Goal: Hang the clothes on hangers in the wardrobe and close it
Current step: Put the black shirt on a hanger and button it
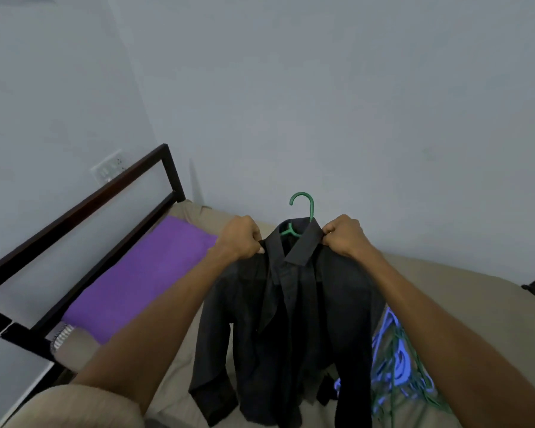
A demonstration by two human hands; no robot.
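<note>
A black button-up shirt [294,319] hangs in front of me over the bed, draped on a green hanger [305,208] whose hook sticks up above the collar. My left hand [241,237] grips the shirt's left shoulder with curled fingers. On the other side of the collar my right hand [343,236] pinches the right shoulder. The hanger's arms are hidden inside the shirt. No wardrobe is in view.
Under the shirt lies a bed with a beige sheet [445,288] and a purple pillow [142,276], with a dark metal headboard [84,208] at left. A heap of blue and green hangers [396,366] lies on the bed at right. A bare wall stands behind.
</note>
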